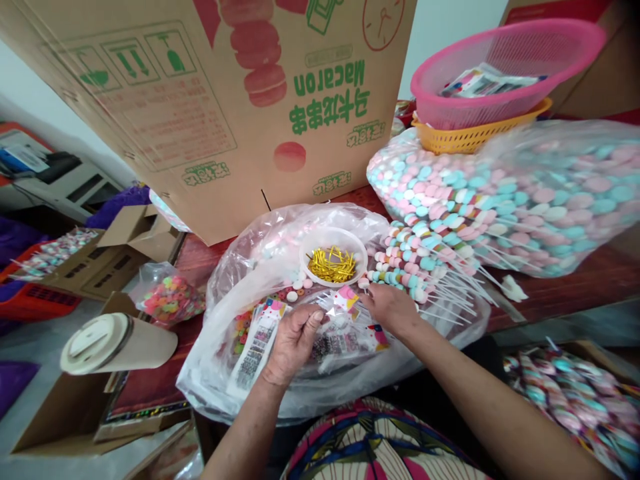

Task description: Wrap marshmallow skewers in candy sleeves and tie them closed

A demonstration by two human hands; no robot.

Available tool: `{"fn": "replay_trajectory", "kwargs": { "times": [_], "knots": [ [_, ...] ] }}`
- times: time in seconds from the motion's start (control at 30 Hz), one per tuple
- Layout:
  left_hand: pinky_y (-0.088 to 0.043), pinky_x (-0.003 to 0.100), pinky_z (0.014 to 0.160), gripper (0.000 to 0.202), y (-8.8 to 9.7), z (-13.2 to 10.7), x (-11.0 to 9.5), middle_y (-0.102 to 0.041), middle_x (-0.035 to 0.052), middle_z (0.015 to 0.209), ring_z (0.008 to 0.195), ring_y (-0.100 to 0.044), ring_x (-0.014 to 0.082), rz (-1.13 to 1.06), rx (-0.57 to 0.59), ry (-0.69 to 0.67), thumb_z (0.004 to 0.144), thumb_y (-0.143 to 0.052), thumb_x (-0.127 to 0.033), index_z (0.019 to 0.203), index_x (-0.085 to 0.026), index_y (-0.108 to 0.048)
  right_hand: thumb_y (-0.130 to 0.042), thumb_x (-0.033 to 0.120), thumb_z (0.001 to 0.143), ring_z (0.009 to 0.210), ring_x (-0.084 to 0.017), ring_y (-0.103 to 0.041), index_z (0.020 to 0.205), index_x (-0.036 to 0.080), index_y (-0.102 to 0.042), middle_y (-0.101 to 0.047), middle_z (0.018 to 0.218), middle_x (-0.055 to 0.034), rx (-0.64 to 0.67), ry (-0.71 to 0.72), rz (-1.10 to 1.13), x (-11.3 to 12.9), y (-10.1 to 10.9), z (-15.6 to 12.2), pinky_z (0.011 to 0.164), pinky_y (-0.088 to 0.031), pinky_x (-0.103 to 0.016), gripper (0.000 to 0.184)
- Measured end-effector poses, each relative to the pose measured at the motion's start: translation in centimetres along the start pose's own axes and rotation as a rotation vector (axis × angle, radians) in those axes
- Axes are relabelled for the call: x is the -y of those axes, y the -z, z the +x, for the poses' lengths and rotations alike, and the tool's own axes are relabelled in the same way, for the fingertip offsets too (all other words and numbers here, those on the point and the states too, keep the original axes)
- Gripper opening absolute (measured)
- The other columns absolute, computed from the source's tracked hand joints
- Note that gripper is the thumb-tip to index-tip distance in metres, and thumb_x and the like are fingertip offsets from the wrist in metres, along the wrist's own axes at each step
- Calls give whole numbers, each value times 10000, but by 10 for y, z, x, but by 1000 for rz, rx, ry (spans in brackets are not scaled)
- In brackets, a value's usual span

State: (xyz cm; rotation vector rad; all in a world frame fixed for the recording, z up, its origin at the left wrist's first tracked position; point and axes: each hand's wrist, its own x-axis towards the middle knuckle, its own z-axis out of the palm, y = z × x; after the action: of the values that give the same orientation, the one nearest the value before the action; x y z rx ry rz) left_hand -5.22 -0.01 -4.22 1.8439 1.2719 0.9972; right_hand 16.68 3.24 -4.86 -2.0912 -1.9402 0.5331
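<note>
My left hand (294, 341) is closed in a pinch on the edge of a clear printed wrapper bag (336, 312). My right hand (391, 308) is curled on the other side of the same bag, fingers closed on it. Under both hands lies a stack of flat printed wrapper bags (255, 347) on a large clear plastic sheet (250, 267). Just beyond the hands stands a white bowl (334, 241) holding gold twist ties (331, 265). Right of the bowl lie several pastel candy skewers (415, 263) with white sticks.
A big clear bag of pastel candy skewers (525, 193) fills the right. Pink basket (505, 67) sits in a yellow basket (475, 137) behind it. A large Macaron carton (225, 100) leans at the back. A lidded beige cup (117, 343) and a bag of ring candies (170, 299) lie left.
</note>
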Motion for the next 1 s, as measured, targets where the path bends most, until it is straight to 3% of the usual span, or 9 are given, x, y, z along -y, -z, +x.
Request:
{"fn": "replay_trajectory", "kwargs": {
  "times": [0.13, 0.27, 0.4, 0.5, 0.57, 0.67, 0.8, 1.0],
  "knots": [
    [-479, 318, 848, 292, 9, 1, -4, -696, 65, 951, 901, -625, 193, -7, -74, -101, 920, -458, -395, 940, -205, -679, -428, 184, 860, 819, -228, -660, 891, 136, -682, -704, 882, -154, 108, -5, -167, 14, 1, 12, 686, -459, -310, 261],
    [-471, 343, 887, 288, 19, 2, -10, -705, 70, 960, 945, -629, 206, 16, -93, -154, 916, -468, -388, 983, -211, -686, -411, 96, 832, 837, -257, -670, 890, 115, -688, -705, 884, -174, 77, -21, -250, 16, 18, 8, 673, -459, -321, 284],
    [-474, 359, 876, 287, 24, 5, -13, -705, 75, 938, 926, -626, 206, 47, -64, -197, 921, -458, -381, 973, -208, -682, -379, 100, 849, 822, -284, -657, 993, 77, -643, -683, 853, -206, -78, -51, -283, -18, 56, -6, 668, -448, -344, 302],
    [-468, 360, 878, 287, 22, 11, -16, -706, 73, 940, 904, -623, 198, 71, -24, -218, 929, -445, -374, 964, -211, -679, -384, 201, 882, 731, -240, -642, 925, 128, -627, -670, 758, -133, -173, -36, -246, -54, 84, -26, 649, -459, -323, 258],
    [-469, 350, 864, 290, 19, 16, -20, -709, 62, 896, 862, -626, 188, 88, 1, -239, 932, -437, -376, 946, -213, -677, -388, 308, 902, 688, -198, -630, 888, 174, -613, -666, 746, -81, -254, 77, -127, -71, 95, -42, 638, -475, -290, 263],
    [-478, 326, 819, 280, 15, 22, -25, -698, 43, 819, 795, -624, 171, 94, 36, -273, 935, -433, -364, 911, -213, -668, -417, 358, 904, 723, -183, -645, 917, 206, -625, -691, 810, -63, -416, 376, 58, -86, 98, -64, 680, -500, -277, 257],
    [-475, 319, 816, 246, 13, 27, -27, -692, 35, 827, 806, -630, 165, 95, 29, -320, 936, -446, -332, 883, -208, -651, -468, 225, 890, 825, -189, -668, 972, 231, -636, -710, 896, -61, -495, 615, -10, -95, 96, -75, 749, -517, -288, 187],
    [-469, 283, 732, 159, 16, 29, -28, -672, 4, 748, 711, -609, 137, 125, 31, -456, 920, -496, -237, 831, -195, -621, -496, 81, 858, 766, -174, -644, 1036, 182, -559, -673, 854, -81, -569, 819, -151, -105, 104, -77, 685, -524, -268, 215]
  ]
}}
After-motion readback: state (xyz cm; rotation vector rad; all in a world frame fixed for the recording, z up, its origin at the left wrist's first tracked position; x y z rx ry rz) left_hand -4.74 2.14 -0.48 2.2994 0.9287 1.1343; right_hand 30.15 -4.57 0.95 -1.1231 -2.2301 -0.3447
